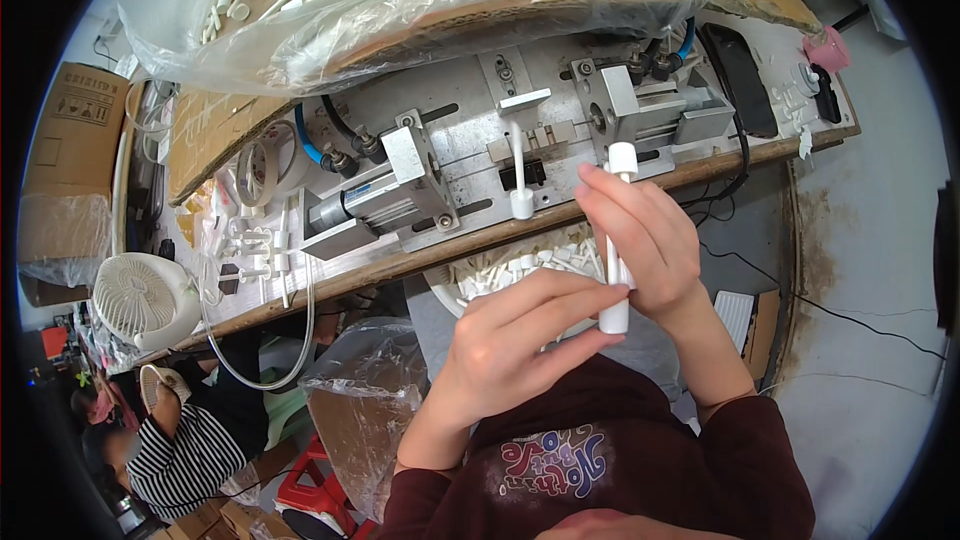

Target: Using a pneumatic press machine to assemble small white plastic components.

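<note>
A white plastic rod (615, 318), with a round cap at the top and a thicker lower end, stands nearly upright between my hands in front of the bench. My left hand (505, 345) is closed, thumb and fingers pinching the rod near its lower end. My right hand (652, 245) is bent round the rod's stem from the right, its fingertips near the cap. Just beyond my hands is a metal fixture (470, 170) with two facing cylinders. Another white rod (520, 180) lies in its middle, the thick end toward me.
A plastic-lined cardboard box (460, 25) of white rods stands behind the fixture. More white parts (530, 262) lie below the bench edge. A white fan (148, 300) stands left; a black phone (740, 80) lies right. A person in a striped top (195, 450) sits lower left.
</note>
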Motion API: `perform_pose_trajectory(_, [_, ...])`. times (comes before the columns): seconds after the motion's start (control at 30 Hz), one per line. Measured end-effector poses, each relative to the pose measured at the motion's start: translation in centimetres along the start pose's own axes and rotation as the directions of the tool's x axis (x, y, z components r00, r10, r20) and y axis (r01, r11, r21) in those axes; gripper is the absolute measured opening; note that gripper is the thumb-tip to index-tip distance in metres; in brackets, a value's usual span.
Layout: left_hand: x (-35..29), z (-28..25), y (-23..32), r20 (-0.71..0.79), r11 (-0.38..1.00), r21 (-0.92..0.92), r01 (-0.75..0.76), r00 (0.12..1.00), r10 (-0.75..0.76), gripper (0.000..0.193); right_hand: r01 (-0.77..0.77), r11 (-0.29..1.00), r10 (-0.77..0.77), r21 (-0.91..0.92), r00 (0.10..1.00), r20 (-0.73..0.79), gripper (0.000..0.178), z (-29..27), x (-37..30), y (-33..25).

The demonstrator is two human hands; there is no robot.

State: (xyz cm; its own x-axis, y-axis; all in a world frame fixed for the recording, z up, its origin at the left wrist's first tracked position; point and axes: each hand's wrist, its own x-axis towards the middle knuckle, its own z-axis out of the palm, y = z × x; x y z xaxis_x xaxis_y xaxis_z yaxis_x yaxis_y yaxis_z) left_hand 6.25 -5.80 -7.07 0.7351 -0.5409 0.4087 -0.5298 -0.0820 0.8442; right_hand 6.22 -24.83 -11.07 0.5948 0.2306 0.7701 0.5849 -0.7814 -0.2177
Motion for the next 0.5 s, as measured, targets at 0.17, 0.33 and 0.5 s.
perform_pose_trajectory(0.17, [-0.6, -0.7, 0.1, -0.153, 0.969, 0.247, -0.012, 0.987, 0.051, 0.039, -0.134, 0.991, 0.136, 0.020, 0.975, -0.176, 0.027, 0.1, 1.2, 0.6])
perform_pose_trajectory(0.33, [0.9, -0.1, -3.7, -0.142, 0.762, 0.648, -0.016, 0.980, 0.141, 0.033, -0.426, 0.798, 0.474, 0.427, 0.881, -0.008, 0.021, -1.5, 0.2, -0.1])
perform_pose_trajectory(0.5, [1.6, 0.3, -4.6, -0.112, 0.655, 0.754, 0.037, 0.991, 0.074, 0.027, -0.476, 0.659, 0.536, 0.582, 0.840, 0.082, 0.014, -2.0, 0.4, -0.3])
